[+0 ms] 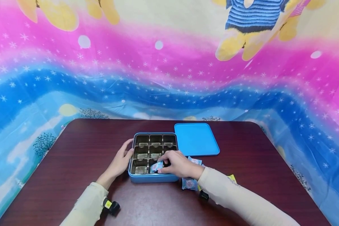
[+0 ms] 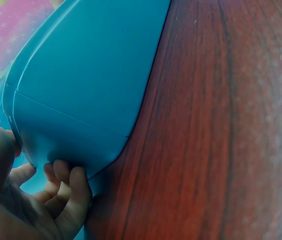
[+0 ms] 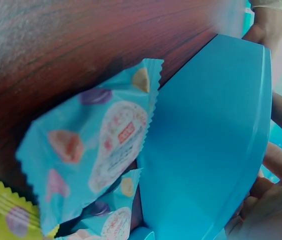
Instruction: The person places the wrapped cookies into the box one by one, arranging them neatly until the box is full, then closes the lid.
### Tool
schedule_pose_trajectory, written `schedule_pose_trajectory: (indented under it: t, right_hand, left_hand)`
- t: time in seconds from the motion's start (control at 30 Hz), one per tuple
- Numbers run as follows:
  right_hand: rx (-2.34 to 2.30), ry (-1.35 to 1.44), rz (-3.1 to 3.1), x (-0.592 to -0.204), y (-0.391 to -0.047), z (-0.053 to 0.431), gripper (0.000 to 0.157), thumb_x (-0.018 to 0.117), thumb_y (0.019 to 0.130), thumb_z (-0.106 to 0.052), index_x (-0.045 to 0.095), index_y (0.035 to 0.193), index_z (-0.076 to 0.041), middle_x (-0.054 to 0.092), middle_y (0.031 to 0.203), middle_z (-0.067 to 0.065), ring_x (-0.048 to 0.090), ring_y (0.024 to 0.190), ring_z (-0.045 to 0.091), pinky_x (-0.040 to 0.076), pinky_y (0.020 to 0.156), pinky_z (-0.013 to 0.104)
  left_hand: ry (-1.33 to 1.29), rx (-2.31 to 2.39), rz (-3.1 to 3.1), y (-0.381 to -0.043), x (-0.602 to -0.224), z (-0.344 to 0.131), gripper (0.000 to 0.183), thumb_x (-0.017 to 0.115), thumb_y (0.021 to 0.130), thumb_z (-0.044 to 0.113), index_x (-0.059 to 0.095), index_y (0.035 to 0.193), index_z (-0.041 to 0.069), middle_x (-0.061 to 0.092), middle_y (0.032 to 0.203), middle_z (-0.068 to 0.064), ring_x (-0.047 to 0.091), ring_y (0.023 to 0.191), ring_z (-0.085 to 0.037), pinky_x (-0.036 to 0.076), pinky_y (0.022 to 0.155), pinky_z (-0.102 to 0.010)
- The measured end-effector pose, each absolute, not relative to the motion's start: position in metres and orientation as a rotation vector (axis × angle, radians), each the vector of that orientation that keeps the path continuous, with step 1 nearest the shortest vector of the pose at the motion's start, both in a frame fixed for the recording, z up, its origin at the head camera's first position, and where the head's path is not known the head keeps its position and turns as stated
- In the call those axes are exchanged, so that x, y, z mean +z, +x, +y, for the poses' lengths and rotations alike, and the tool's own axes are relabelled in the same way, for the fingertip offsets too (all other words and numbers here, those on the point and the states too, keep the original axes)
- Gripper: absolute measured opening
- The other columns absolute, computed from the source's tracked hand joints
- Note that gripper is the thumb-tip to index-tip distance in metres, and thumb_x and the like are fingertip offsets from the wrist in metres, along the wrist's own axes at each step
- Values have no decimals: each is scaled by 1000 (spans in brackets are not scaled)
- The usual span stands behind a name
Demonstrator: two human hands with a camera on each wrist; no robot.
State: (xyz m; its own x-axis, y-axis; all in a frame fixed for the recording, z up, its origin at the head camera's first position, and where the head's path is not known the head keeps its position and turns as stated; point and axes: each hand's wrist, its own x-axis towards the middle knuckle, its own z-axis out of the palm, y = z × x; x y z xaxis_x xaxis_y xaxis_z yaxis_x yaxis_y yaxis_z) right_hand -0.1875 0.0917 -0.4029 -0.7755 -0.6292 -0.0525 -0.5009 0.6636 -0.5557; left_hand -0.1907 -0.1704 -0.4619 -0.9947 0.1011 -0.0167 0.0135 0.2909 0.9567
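My right hand (image 1: pixel 179 164) reaches over the front of a blue tin box (image 1: pixel 153 179) and pinches a small blue wrapped candy (image 1: pixel 156 167) in the front middle compartment. The box has a dark plastic divider tray (image 1: pixel 141 162) with rows of compartments. On the box's left side, my left hand (image 1: pixel 121 160) holds the wall, thumb at the rim. In the left wrist view its bent fingers (image 2: pixel 78 192) press near the box's corner. The right hand and forearm cover part of the box's right front compartments in the head view.
A blue lid (image 1: pixel 197 139) lies right behind the box, at its right. More blue wrapped candies (image 1: pixel 190 184) lie beside the box under my right wrist, with a yellow-green packet (image 3: pixel 6 210) among them. A patterned cloth (image 1: pixel 158 94) hangs behind the dark wooden table (image 1: pixel 96 135).
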Motion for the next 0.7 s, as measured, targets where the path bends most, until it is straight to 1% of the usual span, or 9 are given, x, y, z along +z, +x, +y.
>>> schedule_pose_trajectory:
  t: [0.23,0.47,0.7]
  right_hand:
    - [-757,-862,2654,-401,-186,87,34,79,88,-32,76,117,-15,37,64,-9,33,60,8,26,80,37]
    - [-724,-842,2645,-401,-185,85,36,77,90,-33,74,123,-18,30,55,-9,28,53,10,25,79,36]
    - [-719,-848,2628,-402,-184,86,34,75,92,-30,74,124,-18,31,50,-9,31,48,10,27,82,37]
  left_hand:
    - [110,1859,2441,-190,-460,-169,47,37,110,13,30,157,12,69,103,-32,70,77,-19,59,67,-32]
    - [113,1841,2453,-190,-460,-169,48,37,110,14,29,157,12,69,104,-31,71,79,-20,59,69,-33]
    - [112,1841,2456,-190,-461,-170,49,38,110,15,28,158,12,70,103,-31,71,78,-19,59,69,-33]
